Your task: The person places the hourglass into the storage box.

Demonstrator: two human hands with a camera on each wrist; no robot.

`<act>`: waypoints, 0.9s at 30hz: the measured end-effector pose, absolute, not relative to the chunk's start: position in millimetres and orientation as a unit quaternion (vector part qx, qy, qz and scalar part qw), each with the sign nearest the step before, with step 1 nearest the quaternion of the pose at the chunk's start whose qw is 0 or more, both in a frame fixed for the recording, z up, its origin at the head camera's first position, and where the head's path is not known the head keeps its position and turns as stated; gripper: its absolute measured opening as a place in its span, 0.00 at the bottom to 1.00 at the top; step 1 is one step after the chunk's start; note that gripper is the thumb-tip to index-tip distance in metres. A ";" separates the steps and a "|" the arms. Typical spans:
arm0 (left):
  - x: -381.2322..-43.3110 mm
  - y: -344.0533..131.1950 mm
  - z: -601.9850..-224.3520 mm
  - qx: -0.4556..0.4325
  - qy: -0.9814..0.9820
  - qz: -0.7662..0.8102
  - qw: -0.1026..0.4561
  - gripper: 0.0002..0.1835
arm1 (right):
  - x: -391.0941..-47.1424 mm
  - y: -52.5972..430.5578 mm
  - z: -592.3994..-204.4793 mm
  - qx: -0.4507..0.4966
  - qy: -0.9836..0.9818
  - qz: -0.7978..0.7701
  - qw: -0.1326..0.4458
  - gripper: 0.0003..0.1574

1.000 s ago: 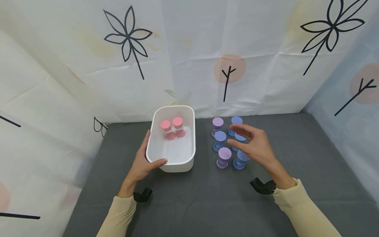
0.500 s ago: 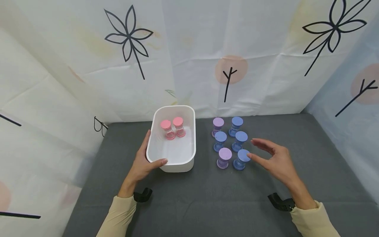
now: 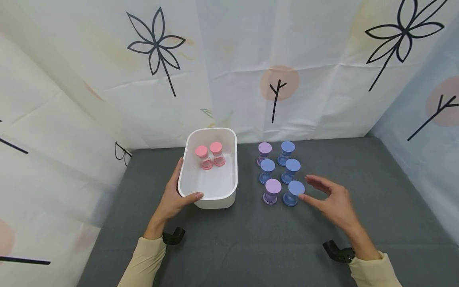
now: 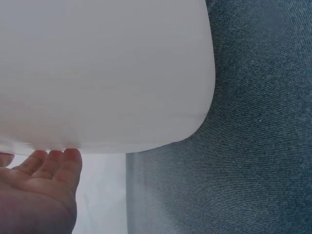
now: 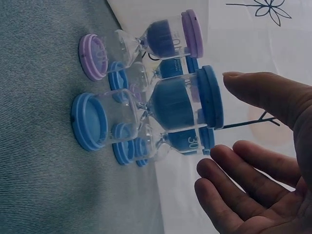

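Note:
My left hand [image 3: 171, 202] holds a white plastic tub [image 3: 216, 203] at its near left corner, thumb over the front rim and fingers along the side. In the left wrist view, its fingertips [image 4: 72, 157] press the tub's wall. Two pink hourglasses [image 3: 202, 151] stand inside the tub. My right hand [image 3: 336, 204] hovers beside the nearest blue hourglass [image 3: 296, 188], thumb and fingers spread with nothing between them. In the right wrist view, the thumb is close to that hourglass's blue cap [image 5: 211, 97]; whether they touch is unclear.
Several other blue and purple hourglasses stand upright in two columns right of the tub, among them a near purple one [image 3: 273, 186] and a far blue one [image 3: 287, 147]. A grey cloth [image 3: 251, 247] covers the table. Printed fabric [image 3: 229, 79] hangs behind it.
My right hand has drawn back from above the hourglasses to the right and nearer, then settled slightly lower beside the front blue one. The left hand and tub have stayed put.

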State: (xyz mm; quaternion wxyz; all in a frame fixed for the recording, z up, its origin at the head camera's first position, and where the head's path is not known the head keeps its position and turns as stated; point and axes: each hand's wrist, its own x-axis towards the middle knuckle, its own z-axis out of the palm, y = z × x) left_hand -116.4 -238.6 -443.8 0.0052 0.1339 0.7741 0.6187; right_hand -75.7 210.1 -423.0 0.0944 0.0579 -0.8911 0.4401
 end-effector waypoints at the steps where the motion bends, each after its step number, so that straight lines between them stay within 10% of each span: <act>1: -116.2 -238.5 -443.9 0.134 0.773 0.620 0.005 0.64 | -75.5 209.6 -423.5 0.057 -0.892 0.438 0.092 0.37; 27: -115.7 -239.0 -439.6 0.133 0.777 0.615 0.007 0.63 | -82.3 201.9 -432.5 0.067 -0.894 0.440 0.050 0.36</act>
